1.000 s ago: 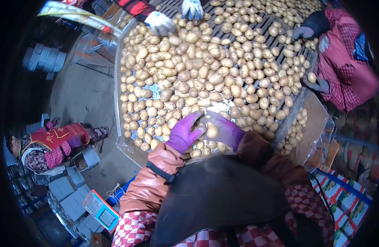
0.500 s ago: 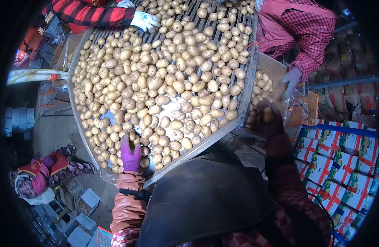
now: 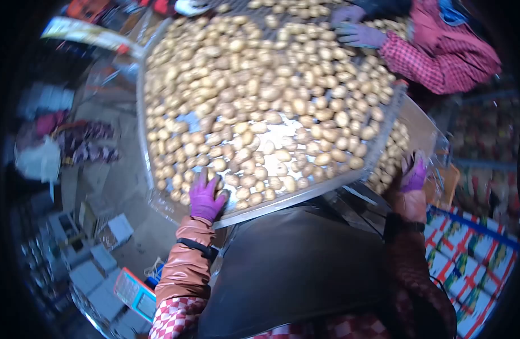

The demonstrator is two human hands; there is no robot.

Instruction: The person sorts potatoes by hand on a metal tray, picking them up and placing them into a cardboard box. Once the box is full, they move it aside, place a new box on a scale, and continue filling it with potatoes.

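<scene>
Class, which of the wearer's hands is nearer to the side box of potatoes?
Right. The right hand is at the side box; the left hand is farther, over the sorting table's near-left corner.

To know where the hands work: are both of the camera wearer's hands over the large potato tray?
No: the left hand is over the tray, but the right hand is beyond its side, by other potatoes.

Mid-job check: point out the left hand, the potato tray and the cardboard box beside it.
Left hand [image 3: 206,197]: head view, on the back of the hand.
Potato tray [image 3: 271,207]: head view, on its near rim.
Cardboard box [image 3: 420,125]: head view, on its far wall.
</scene>
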